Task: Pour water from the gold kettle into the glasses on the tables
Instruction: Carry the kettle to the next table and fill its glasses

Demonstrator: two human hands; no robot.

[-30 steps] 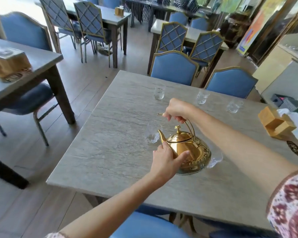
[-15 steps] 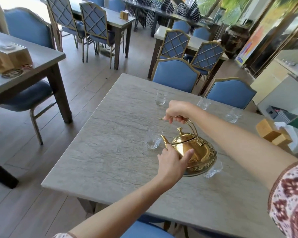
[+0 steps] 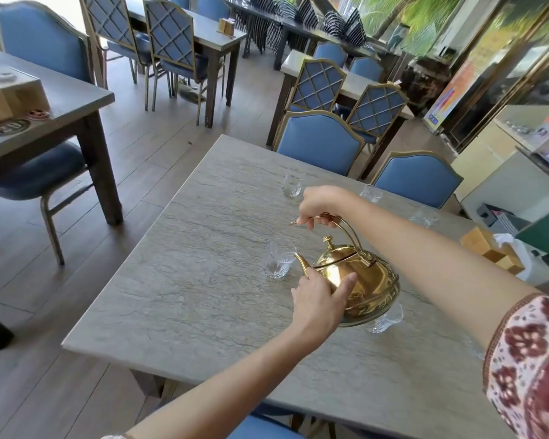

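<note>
The gold kettle [image 3: 366, 285] hangs tilted over the grey table [image 3: 178, 299], spout down to the left. My right hand [image 3: 322, 204] grips its arched handle from above. My left hand [image 3: 317, 301] presses against the kettle's near side by the spout base. The spout tip rests at the rim of a clear glass [image 3: 278, 259]. Another glass [image 3: 384, 320] shows partly under the kettle's right edge. Three more glasses stand farther back: one [image 3: 292, 182] at centre, one [image 3: 370, 193] behind my forearm, one [image 3: 425, 217] to the right.
A wooden napkin box [image 3: 492, 250] with white tissue sits at the table's right edge. Two blue chairs [image 3: 319, 144] stand at the far side. A second table [image 3: 45, 103] with a wooden box is to the left, with open floor between.
The kettle's spout has come up to the near glass's rim. My view has shifted slightly; both hands keep their hold on the kettle.
</note>
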